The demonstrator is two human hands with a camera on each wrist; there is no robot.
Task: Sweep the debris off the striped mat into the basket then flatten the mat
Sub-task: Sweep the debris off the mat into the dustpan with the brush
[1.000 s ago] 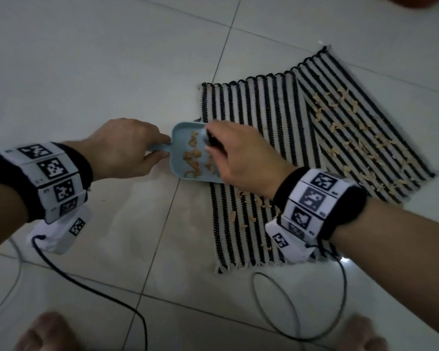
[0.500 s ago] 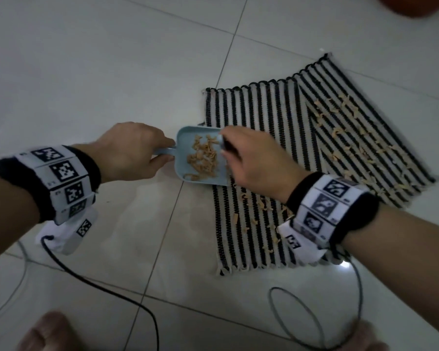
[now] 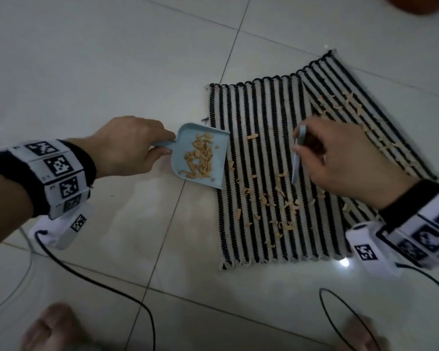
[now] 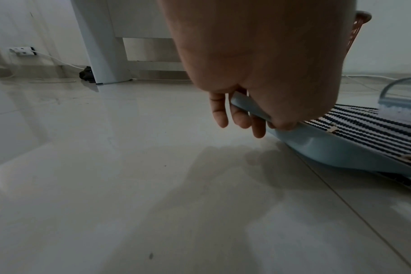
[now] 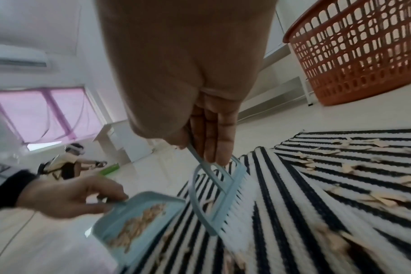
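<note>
basket (image 3: 421, 5) (mostly cut off)

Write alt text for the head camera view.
The left hand holds a light blue dustpan of tan debris at the striped mat's edge, while the right hand holds a small brush over scattered debris on the mat.

Home room: tiled floor (image 3: 86, 72), curtained window (image 5: 45, 115), wall air conditioner (image 5: 16, 57), laundry basket (image 5: 364, 55).
</note>
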